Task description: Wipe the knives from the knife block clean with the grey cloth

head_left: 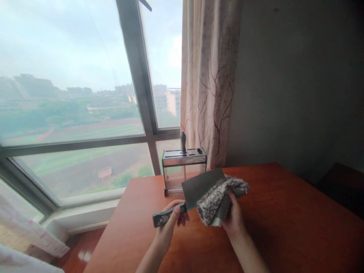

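Note:
A cleaver (199,187) with a broad grey blade and a dark handle is held up over the table. My left hand (172,220) is closed round its handle, thumb on top. My right hand (232,214) grips a speckled grey-and-white cloth (212,204), which lies folded against the lower edge of the blade. Part of the blade is hidden behind the cloth. Beyond the blade stands a clear-sided knife block (184,153) with slots in its top. One black-handled tool (183,142) stands upright in it.
The reddish-brown wooden table (284,212) spreads beneath my hands. A large window (148,94) fills the left side, with a patterned curtain (210,83) beside it. A dark wall (284,83) rises at the right. Another curtain (31,231) hangs at the lower left.

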The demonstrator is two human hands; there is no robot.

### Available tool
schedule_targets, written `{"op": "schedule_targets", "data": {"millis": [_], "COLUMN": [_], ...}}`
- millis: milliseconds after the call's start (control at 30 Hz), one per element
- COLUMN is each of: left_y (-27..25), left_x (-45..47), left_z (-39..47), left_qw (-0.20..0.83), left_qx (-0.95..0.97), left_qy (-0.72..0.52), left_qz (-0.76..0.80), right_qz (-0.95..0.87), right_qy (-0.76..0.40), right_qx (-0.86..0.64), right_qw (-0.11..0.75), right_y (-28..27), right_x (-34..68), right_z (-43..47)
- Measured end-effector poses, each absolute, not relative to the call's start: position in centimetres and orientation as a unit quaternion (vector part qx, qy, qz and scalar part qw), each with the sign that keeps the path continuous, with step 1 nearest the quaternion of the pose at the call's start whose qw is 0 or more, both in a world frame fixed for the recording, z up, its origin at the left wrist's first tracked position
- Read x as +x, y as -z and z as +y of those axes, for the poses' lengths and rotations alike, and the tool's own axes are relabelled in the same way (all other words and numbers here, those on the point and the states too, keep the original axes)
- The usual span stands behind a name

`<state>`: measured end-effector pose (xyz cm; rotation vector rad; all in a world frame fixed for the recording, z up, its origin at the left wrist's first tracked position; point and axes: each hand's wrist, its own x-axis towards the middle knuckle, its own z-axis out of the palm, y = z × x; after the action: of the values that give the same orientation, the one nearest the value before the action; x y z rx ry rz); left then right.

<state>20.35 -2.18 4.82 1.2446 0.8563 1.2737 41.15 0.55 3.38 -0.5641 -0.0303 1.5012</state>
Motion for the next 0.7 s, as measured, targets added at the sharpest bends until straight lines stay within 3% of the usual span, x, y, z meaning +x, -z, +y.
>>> {"op": "schedule_targets", "data": {"millis": [200,367,533,700], "left_y": [-4.8,-4.0,-2.2,-2.8], "left_x": [20.9,22.0,22.0,21.6], "left_z": [-2.2,-2.6,-2.2,-2.1], "left_qw": [0.448,0.353,0.360,0.398], "left_qx": [0.654,0.760,0.764,0.723], "left_qy": [-0.456,-0.383,-0.332,-0.406], "left_qz": [0.406,0.389,0.420,0.393], "right_qz": [-0.031,-0.059,-0.084,-0.068], "right_qy": [-0.691,-0.741,-0.784,-0.752], "right_qx": [-0.182,-0.190,-0.172,-0.188], "right_qw": [0.698,0.642,0.591,0.628], "right_y": [-3.7,-3.2,-3.1,-3.3], "right_x": [40.5,38.5,37.3,37.8], "right_z": [0.1,-0.8,-1.5,-0.9]}}
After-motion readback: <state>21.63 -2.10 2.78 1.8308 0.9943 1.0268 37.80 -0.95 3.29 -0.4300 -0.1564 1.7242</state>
